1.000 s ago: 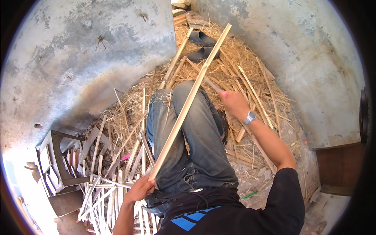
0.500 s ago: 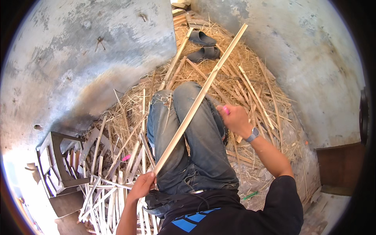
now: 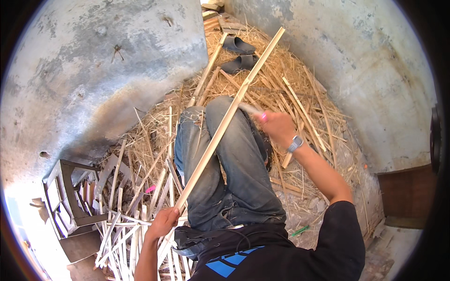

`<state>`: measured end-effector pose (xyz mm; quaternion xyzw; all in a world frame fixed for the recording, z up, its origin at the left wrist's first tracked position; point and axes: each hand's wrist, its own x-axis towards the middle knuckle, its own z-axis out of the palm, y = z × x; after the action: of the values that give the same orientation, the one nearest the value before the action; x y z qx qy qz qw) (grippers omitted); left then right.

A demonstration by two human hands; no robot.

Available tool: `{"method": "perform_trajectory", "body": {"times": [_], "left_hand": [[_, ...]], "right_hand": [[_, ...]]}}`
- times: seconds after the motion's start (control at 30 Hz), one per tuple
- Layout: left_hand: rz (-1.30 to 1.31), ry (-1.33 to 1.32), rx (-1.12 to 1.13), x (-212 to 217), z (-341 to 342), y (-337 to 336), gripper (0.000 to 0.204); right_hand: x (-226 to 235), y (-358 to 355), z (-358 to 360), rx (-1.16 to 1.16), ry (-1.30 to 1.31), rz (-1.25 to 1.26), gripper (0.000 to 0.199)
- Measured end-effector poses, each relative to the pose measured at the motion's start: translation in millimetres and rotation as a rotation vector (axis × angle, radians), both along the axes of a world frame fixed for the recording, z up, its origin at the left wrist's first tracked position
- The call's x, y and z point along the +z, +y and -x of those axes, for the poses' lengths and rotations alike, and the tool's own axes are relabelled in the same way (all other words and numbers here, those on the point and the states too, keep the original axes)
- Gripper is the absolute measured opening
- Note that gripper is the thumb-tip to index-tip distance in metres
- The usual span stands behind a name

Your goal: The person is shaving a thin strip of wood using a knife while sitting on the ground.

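A long split bamboo strip (image 3: 220, 133) slants across my thighs, its hollow side up and a node ridge past the middle. My left hand (image 3: 162, 222) is closed around its near end, beside my left hip. In my right hand (image 3: 278, 129), with a watch on the wrist, is a knife (image 3: 249, 108) with a pink handle. Its blade, a little blurred, points left and meets or nearly meets the strip's right edge above my right knee. Most of the handle is hidden in my fist.
A pile of cut bamboo strips (image 3: 126, 241) lies at my left, next to a dark broken frame (image 3: 70, 196). Shavings and loose strips (image 3: 304, 114) cover the floor ahead, with dark slippers (image 3: 239, 64). Worn walls (image 3: 108, 61) stand on both sides. A green object (image 3: 300, 231) lies at right.
My right hand with the knife has moved up and slightly left, bringing the blade to the strip's edge. My left hand and the strip have shifted slightly left.
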<state>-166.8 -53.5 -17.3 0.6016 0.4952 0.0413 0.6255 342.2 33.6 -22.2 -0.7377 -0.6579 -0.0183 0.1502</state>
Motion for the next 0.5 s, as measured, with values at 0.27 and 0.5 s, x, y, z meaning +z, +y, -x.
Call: {"method": "perform_trajectory", "body": {"times": [0.27,0.5], "left_hand": [[0.106,0.023,0.123,-31,72,-59,0.05],[0.1,-0.033,0.102,-36,47,-40,0.049]], "right_hand": [[5,-2,-145,-0.398,0.151,-0.155,0.065],[30,-38,1,0.052,0.198,-0.109,0.059]]}}
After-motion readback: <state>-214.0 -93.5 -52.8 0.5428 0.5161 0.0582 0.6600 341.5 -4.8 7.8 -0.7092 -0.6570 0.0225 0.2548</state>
